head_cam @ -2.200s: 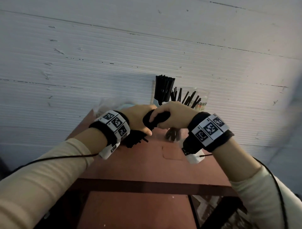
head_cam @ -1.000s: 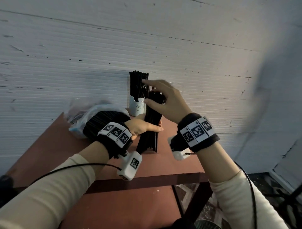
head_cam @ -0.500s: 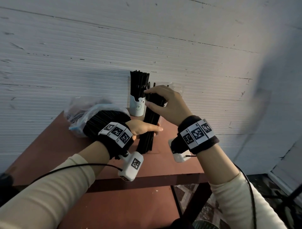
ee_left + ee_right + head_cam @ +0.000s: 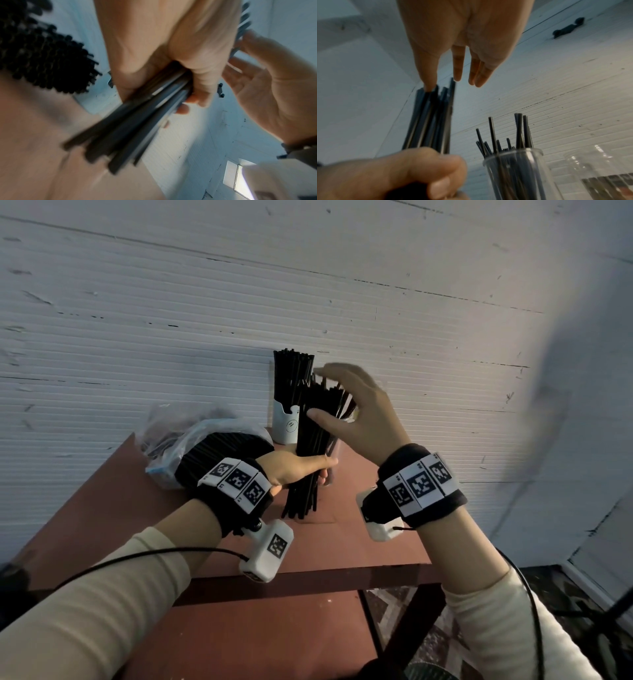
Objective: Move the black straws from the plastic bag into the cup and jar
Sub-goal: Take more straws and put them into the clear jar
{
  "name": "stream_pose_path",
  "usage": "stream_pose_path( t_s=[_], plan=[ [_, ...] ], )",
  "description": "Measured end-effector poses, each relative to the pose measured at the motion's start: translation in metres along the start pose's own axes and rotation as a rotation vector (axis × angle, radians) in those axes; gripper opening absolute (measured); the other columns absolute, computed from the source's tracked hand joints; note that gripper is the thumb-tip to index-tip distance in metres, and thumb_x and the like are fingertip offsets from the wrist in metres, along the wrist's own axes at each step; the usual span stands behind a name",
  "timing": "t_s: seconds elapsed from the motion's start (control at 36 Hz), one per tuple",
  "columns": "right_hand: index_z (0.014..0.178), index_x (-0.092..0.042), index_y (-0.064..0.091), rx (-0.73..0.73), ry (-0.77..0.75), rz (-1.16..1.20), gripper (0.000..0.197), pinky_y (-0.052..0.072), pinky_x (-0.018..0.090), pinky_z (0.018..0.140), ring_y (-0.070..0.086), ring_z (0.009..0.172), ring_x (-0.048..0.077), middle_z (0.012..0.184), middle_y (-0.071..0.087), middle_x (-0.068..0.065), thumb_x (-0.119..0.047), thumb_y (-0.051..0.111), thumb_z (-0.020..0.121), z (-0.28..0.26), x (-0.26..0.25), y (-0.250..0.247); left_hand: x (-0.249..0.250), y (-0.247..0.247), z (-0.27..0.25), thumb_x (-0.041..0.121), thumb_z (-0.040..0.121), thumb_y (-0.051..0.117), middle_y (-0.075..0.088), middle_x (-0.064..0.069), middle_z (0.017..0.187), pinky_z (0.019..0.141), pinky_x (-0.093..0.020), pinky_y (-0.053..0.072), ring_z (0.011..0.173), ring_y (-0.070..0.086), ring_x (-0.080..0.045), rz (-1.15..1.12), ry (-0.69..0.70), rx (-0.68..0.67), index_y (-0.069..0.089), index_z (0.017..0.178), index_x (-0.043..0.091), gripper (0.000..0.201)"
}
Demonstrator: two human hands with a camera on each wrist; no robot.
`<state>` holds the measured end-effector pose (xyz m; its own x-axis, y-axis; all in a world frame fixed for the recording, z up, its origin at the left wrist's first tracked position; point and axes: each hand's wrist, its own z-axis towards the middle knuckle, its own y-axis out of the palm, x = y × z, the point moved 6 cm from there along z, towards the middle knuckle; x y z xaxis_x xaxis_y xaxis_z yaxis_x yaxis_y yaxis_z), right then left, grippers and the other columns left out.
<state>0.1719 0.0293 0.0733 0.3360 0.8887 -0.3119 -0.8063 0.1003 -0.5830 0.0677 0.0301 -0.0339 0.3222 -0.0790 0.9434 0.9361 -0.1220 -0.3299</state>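
The cup (image 4: 287, 424) at 12 o'clock was packed full; the jar (image 4: 513, 174) was part-filled. The left hand (image 4: 291, 469) clenched a straw bundle (image 4: 313, 446) upright on the worktop (image 4: 359, 546); the right hand (image 4: 359, 412) hovered released. Many straws remained in the plastic bag (image 4: 191, 440) at 10 o'clock.

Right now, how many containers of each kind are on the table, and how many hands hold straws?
Cup: 1
Jar: 1
Bag: 1
Hands gripping straws: 1, the left hand
Total containers: 3

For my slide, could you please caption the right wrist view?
Left hand grips a straw bundle; open right hand above; jar alongside.
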Motion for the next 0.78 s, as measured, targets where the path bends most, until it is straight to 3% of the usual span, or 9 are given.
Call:
stream_pose_path(
  t_s=[0.11, 0.22, 0.33, 0.42, 0.47, 0.53, 0.61, 0.69, 0.78],
  plan=[
    [0.126, -0.022, 0.055, 0.098, 0.125, 0.082, 0.058, 0.045, 0.017, 0.086, 0.052, 0.109, 0.007, 0.124, 0.052, -0.006, -0.042, 0.078, 0.076, -0.001, 0.004, -0.024, 0.019, -0.012, -0.011, 0.023, 0.096, 0.058, 0.068, -0.008, 0.081, 0.078, -0.016, 0.048, 0.088, 0.066, -0.02, -0.025, 0.095, 0.002, 0.062, 0.074, 0.005, 0.028],
    [0.123, -0.03, 0.052, -0.152, 0.269, 0.197, 0.076, 0.041, 0.009, 0.069, 0.051, 0.082, -0.006, 0.108, 0.056, -0.013, -0.061, 0.076, 0.058, -0.002, 0.006, -0.019, 0.041, -0.007, -0.022, 0.009, 0.096, 0.057, 0.065, -0.007, 0.077, 0.077, -0.023, 0.054, 0.078, 0.066, -0.014, 0.062, 0.177, -0.136, 0.06, 0.081, 0.001, 0.017],
    [0.11, -0.025, 0.062, -0.478, 0.249, 0.308, 0.051, 0.048, 0.011, 0.078, 0.061, 0.09, -0.006, 0.096, 0.066, -0.018, -0.04, 0.084, 0.067, -0.01, -0.012, 0.009, 0.05, 0.005, -0.028, 0.017, 0.093, 0.064, 0.068, -0.02, 0.092, 0.087, -0.032, 0.055, 0.089, 0.069, -0.017, 0.185, 0.143, -0.297, 0.063, 0.095, -0.01, 0.028],
    [0.095, -0.014, 0.069, -0.418, 0.202, 0.237, 0.021, 0.052, 0.016, 0.072, 0.064, 0.081, -0.001, 0.083, 0.069, -0.014, -0.022, 0.078, 0.079, -0.009, -0.017, 0.016, 0.056, 0.009, -0.033, 0.012, 0.092, 0.065, 0.069, -0.008, 0.081, 0.076, -0.017, 0.052, 0.08, 0.066, -0.008, 0.237, 0.161, -0.286, 0.066, 0.086, -0.004, 0.017],
    [0.085, -0.002, 0.066, -0.318, 0.192, 0.26, 0.016, 0.055, 0.036, 0.072, 0.066, 0.076, 0.018, 0.08, 0.068, 0.008, -0.014, 0.074, 0.08, -0.004, -0.017, 0.012, 0.056, 0.008, -0.031, 0.014, 0.09, 0.068, 0.068, -0.015, 0.082, 0.081, -0.03, 0.056, 0.083, 0.066, -0.018, 0.166, 0.179, -0.25, 0.066, 0.085, -0.005, 0.02],
    [0.083, 0.003, 0.063, -0.224, 0.19, 0.299, 0.016, 0.056, 0.034, 0.07, 0.066, 0.072, 0.018, 0.078, 0.066, 0.013, -0.009, 0.073, 0.081, 0.006, -0.014, 0.002, 0.056, 0.004, -0.025, 0.02, 0.085, 0.074, 0.068, -0.021, 0.093, 0.09, -0.039, 0.056, 0.089, 0.066, -0.022, 0.086, 0.19, -0.189, 0.064, 0.099, -0.004, 0.03],
    [0.082, 0.001, 0.063, -0.039, 0.222, 0.408, 0.009, 0.052, 0.022, 0.065, 0.062, 0.068, 0.006, 0.074, 0.063, 0.001, -0.004, 0.071, 0.082, 0.028, -0.002, -0.023, 0.06, -0.017, -0.01, 0.034, 0.069, 0.087, 0.064, 0.0, 0.112, 0.084, -0.024, 0.053, 0.102, 0.064, -0.004, 0.005, 0.281, 0.088, 0.049, 0.123, 0.021, 0.068],
    [0.079, -0.009, 0.063, 0.147, 0.278, 0.45, 0.009, 0.052, 0.025, 0.063, 0.064, 0.069, 0.01, 0.072, 0.063, -0.003, -0.008, 0.072, 0.082, 0.05, 0.015, -0.05, 0.06, -0.038, 0.001, 0.043, 0.056, 0.092, 0.047, 0.002, 0.115, 0.084, -0.02, 0.043, 0.107, 0.051, -0.008, -0.01, 0.384, 0.403, 0.03, 0.124, 0.035, 0.092],
    [0.074, -0.017, 0.062, 0.249, 0.319, 0.441, 0.013, 0.053, 0.035, 0.063, 0.063, 0.068, 0.015, 0.07, 0.062, -0.002, -0.012, 0.072, 0.081, 0.068, 0.03, -0.067, 0.052, -0.049, 0.016, 0.064, 0.041, 0.083, 0.033, 0.002, 0.121, 0.1, -0.033, 0.042, 0.115, 0.04, -0.011, 0.06, 0.365, 0.561, 0.017, 0.122, 0.046, 0.106]
  ],
)
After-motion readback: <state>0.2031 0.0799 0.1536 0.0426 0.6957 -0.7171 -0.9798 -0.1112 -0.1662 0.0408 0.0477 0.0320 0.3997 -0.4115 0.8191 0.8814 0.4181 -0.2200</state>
